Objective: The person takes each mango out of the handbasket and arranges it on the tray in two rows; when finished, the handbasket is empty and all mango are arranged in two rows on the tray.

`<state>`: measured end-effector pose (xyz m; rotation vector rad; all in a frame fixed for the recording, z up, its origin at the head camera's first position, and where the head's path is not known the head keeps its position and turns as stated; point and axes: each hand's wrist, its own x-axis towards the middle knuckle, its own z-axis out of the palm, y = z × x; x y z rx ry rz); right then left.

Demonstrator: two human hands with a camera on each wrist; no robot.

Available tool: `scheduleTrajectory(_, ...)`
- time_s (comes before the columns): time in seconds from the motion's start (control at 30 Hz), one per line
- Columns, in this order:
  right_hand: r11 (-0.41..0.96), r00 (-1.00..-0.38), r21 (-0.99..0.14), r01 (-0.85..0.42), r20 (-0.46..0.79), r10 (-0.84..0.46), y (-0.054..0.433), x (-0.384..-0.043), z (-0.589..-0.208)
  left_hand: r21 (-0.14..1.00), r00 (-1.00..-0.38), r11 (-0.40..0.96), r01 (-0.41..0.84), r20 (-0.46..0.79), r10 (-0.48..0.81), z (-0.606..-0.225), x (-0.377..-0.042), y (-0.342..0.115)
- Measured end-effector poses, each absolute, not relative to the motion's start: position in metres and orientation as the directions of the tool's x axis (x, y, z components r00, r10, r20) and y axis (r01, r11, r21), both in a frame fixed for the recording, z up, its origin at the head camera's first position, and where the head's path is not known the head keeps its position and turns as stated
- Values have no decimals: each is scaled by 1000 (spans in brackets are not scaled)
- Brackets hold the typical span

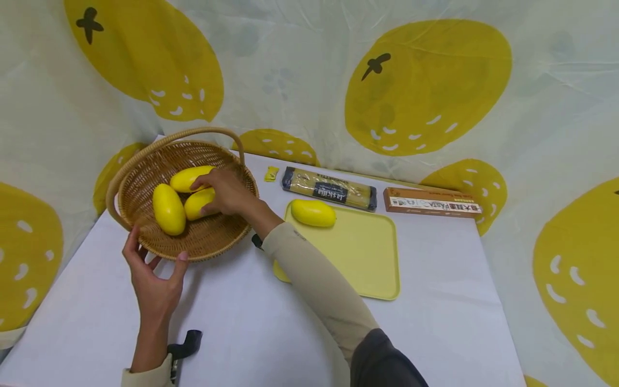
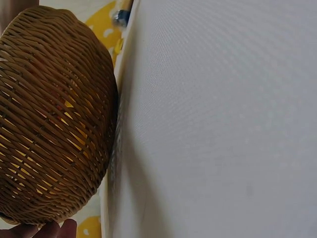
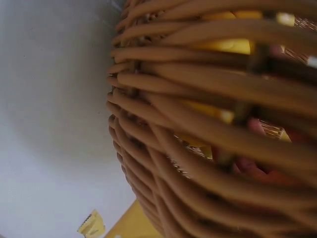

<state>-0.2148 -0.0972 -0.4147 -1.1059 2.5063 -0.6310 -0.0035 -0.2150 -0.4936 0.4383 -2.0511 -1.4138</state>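
Observation:
A wicker basket (image 1: 227,236) with an arched handle stands at the left of the table, its mouth facing me. My left hand (image 1: 157,290) grips its near rim, thumb and fingers spread apart; the left wrist view shows fingertips (image 2: 67,229) at the woven wall. Inside lie a yellow mango (image 1: 169,209), a second mango (image 1: 186,180) behind it and a third (image 1: 195,205) at the right. My right hand (image 1: 229,191) reaches in and holds that third mango between thumb and fingers. In the right wrist view the weave mostly hides this hand.
Another mango (image 1: 313,213) lies on a pale yellow tray (image 1: 358,258) right of the basket. Along the back are a small yellow packet (image 1: 271,173), a spaghetti pack (image 1: 329,188) and a brown pasta box (image 1: 432,203). A lemon-print curtain (image 1: 300,64) hangs behind the table.

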Motion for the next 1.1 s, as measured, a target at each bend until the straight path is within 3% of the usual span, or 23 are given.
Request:
scheduleTrajectory(0.2,616,-652,-507,-603,-131,-747,-100,-216,-419,925,-763,373,77,295,-574,-493,-4,-214)
scheduleTrajectory(0.47,562,-572,-485,-670,-146,-807,-102,-221,-427,927,-766,371,59,280,-579,-491,-4,-214)
scheduleTrajectory(0.63,562,-558,-476,-676,-166,-813,-102,-220,-427,926,-767,374,55,279,-577,-491,-5,-214)
scheduleTrajectory(1.1,626,-546,-498,-600,-318,-775,-94,-205,-411,925,-769,377,58,282,-573,-491,-4,-215)
